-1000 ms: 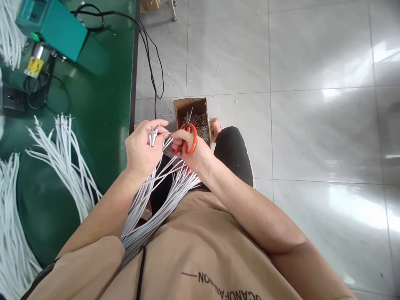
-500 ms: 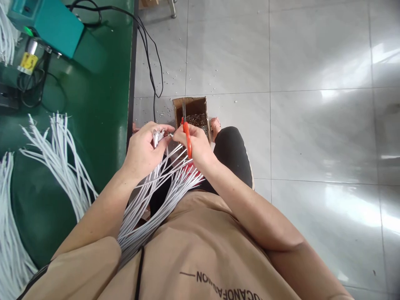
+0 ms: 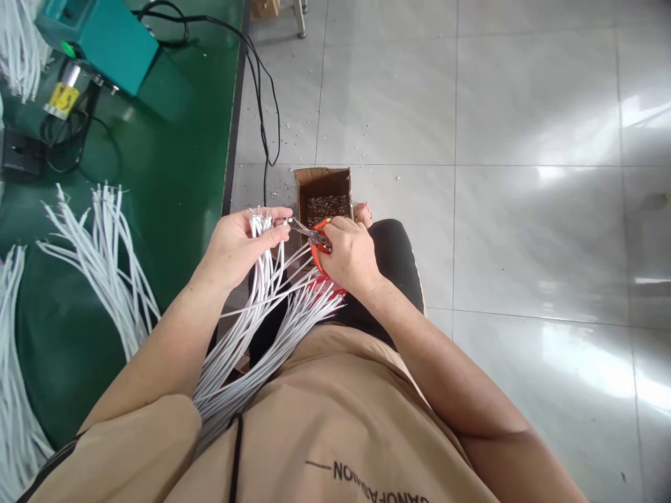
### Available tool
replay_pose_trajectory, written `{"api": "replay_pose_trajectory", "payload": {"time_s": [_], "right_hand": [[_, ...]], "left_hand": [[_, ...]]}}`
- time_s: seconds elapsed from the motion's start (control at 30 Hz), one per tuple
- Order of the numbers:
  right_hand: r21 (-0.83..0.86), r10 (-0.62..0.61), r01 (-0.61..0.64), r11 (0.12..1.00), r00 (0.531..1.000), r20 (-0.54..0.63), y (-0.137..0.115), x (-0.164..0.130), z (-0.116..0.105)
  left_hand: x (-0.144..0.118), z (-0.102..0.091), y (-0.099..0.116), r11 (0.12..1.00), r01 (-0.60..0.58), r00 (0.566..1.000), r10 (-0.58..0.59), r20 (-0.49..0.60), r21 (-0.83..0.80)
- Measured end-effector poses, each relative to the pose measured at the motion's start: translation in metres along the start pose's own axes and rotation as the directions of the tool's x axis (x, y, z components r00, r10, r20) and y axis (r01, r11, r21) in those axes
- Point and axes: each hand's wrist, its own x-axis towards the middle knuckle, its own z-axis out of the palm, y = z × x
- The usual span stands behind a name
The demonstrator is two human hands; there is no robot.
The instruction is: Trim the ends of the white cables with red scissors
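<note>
While the bundle of white wires is held up just in front of the cardboard box, both hands are kept close together over the person's lap. The left hand is closed around the top of the bundle, with the thumb pressed across the wires and the fingers curled behind them. The bare metal tips of the wires are seen poking out above this hand. The left arm is bent at the elbow and is stretched forward from the lower left.

The right hand is closed around the orange handles of the scissors. The knuckles are turned up and the wrist is bent a little inward. The thin metal blades are pointed to the left, toward the wire tips, and are nearly touching them. Whether a wire sits between the blades cannot be told.

The long ends of the bundle are spread out down across the lap. The box is set on the grey floor, just past the hands, and small metal bits are seen inside it. To the left of the box, more loose white wires are laid on the green table.
</note>
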Motion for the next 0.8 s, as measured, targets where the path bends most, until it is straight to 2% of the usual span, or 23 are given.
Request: {"api": "replay_pose_trajectory", "payload": {"time_s": [0.23,0.4,0.47,0.57,0.63,0.7,0.8], "right_hand": [[-0.144,-0.015,0.025,0.989,0.997,0.070,-0.004,0.003,-0.003],[-0.231,-0.033,0.039,0.972,0.999,0.030,-0.003,0.000,-0.005],[-0.202,-0.004,0.009,0.979,1.000,0.027,-0.002,0.000,-0.004],[-0.058,0.114,-0.112,0.992,0.993,0.037,0.000,0.002,-0.004],[0.007,0.138,-0.138,0.990,0.990,0.004,0.001,0.004,-0.005],[-0.014,0.074,-0.075,0.997,0.997,-0.025,0.001,0.004,-0.006],[-0.117,-0.014,0.016,0.993,1.000,0.017,0.001,0.003,-0.008]], "left_hand": [[-0.006,0.003,0.012,0.998,0.038,0.999,-0.039,0.009,0.058],[-0.007,0.004,0.012,0.997,0.053,0.999,-0.053,-0.008,0.062],[-0.007,0.005,0.012,0.996,0.034,0.999,-0.032,-0.026,0.086],[-0.007,0.006,0.011,0.993,0.004,0.999,0.001,-0.047,0.116],[-0.006,0.006,0.011,0.993,-0.015,0.998,0.022,-0.057,0.119],[-0.006,0.007,0.011,0.993,-0.024,0.997,0.032,-0.064,0.115],[-0.006,0.007,0.011,0.993,-0.016,0.998,0.023,-0.065,0.115]]}}
